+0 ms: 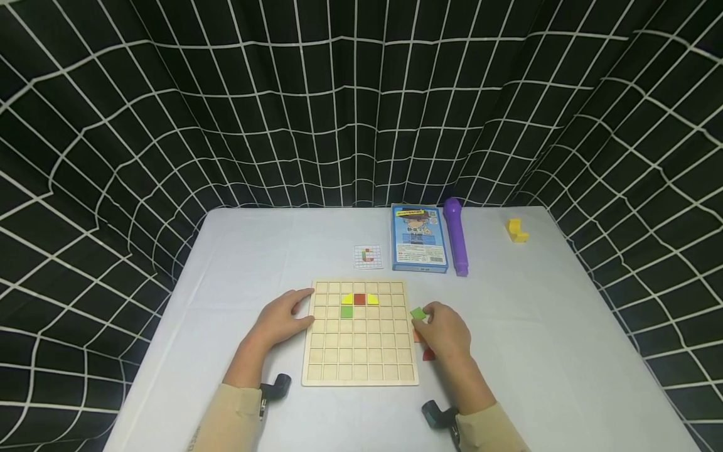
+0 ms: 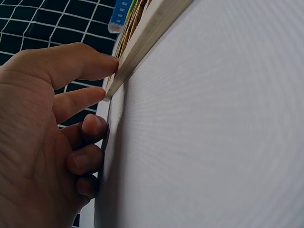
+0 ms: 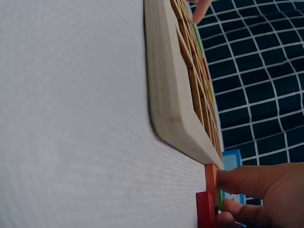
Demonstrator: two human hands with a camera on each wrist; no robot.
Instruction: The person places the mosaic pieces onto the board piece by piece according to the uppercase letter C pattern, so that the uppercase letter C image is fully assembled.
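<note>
A wooden grid board (image 1: pixel 361 370) lies before me, with a green square tile (image 1: pixel 347 312), a red square tile (image 1: pixel 359 299) and two yellow tiles with a rounded side set in its cells. My left hand (image 1: pixel 281 319) touches the board's left edge with thumb and index finger spread; its other fingers curl loosely in the left wrist view. Just off the board's right edge, my right hand (image 1: pixel 449 331) pinches a second green square tile (image 1: pixel 418 313) between thumb and index finger. Beneath that hand, partly covered, are an orange tile (image 1: pixel 417 336) and a red tile (image 1: pixel 428 355).
Beyond the board lies a small pattern card (image 1: pixel 368 257). To its right are a blue printed box (image 1: pixel 420 238), a purple microphone-shaped object (image 1: pixel 456 237) and a yellow block (image 1: pixel 516 230). A black curtain with white grid lines (image 1: pixel 361 113) surrounds the white table (image 1: pixel 265 245).
</note>
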